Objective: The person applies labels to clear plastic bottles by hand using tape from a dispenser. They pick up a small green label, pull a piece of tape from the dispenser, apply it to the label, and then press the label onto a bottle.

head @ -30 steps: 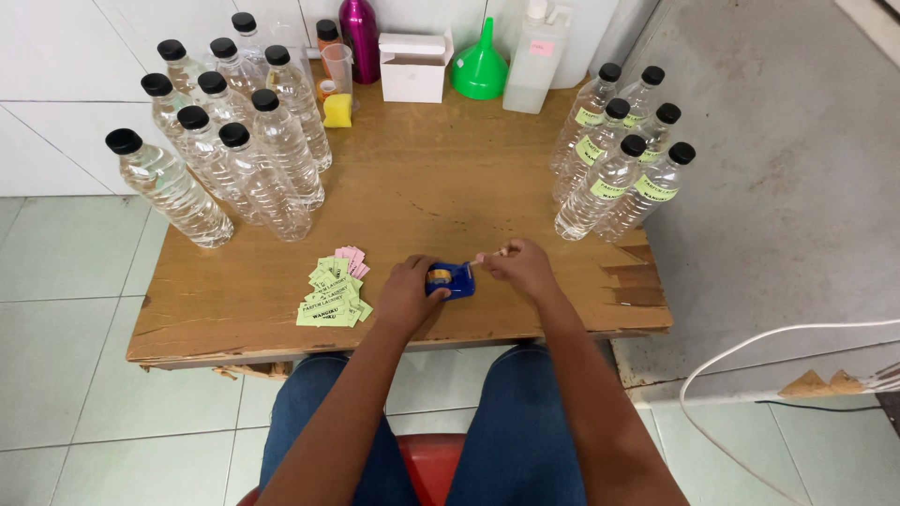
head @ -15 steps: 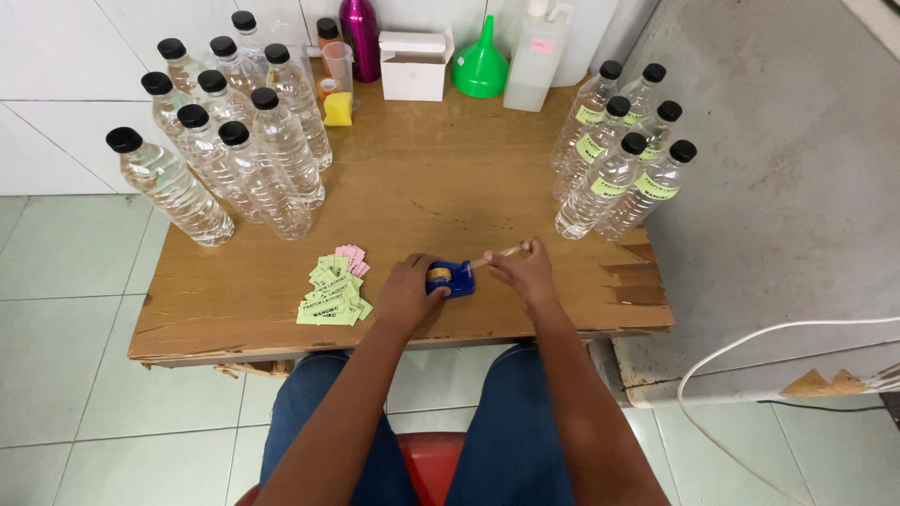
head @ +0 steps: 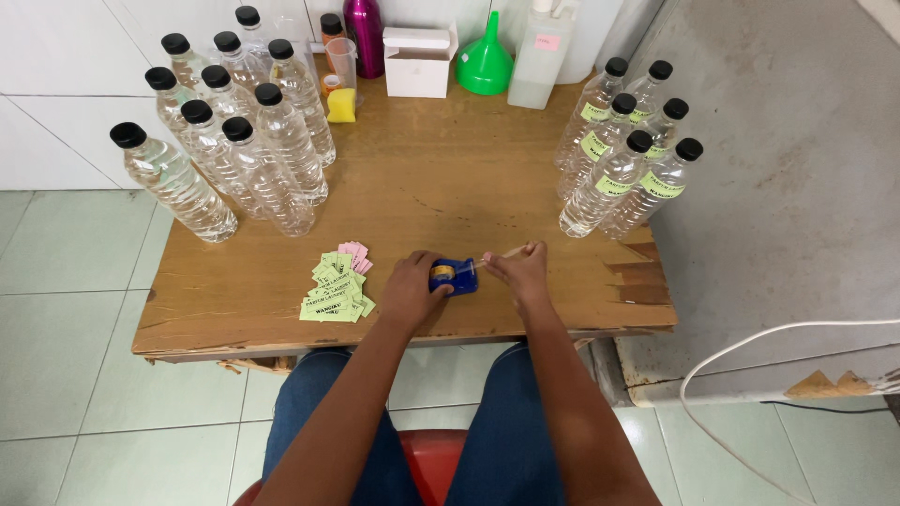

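Note:
A small blue tape dispenser (head: 456, 275) with a yellow-cored roll sits near the front edge of the wooden table (head: 422, 178). My left hand (head: 411, 290) rests against its left side and steadies it. My right hand (head: 517, 272) is just to its right, fingers pinched on a strip of clear tape (head: 499, 255) pulled out from the dispenser. A loose pile of green and pink paper labels (head: 336, 286) lies to the left of my left hand.
Several clear unlabelled bottles with black caps (head: 234, 141) stand at the back left. Several bottles with green labels (head: 623, 159) stand at the right. A white box (head: 419, 61), green funnel (head: 485, 64), magenta flask (head: 364, 36) and white jug (head: 542, 52) line the back edge.
My right hand has drawn the tape strip out a little further to the right of the dispenser. My left hand has stayed on the dispenser.

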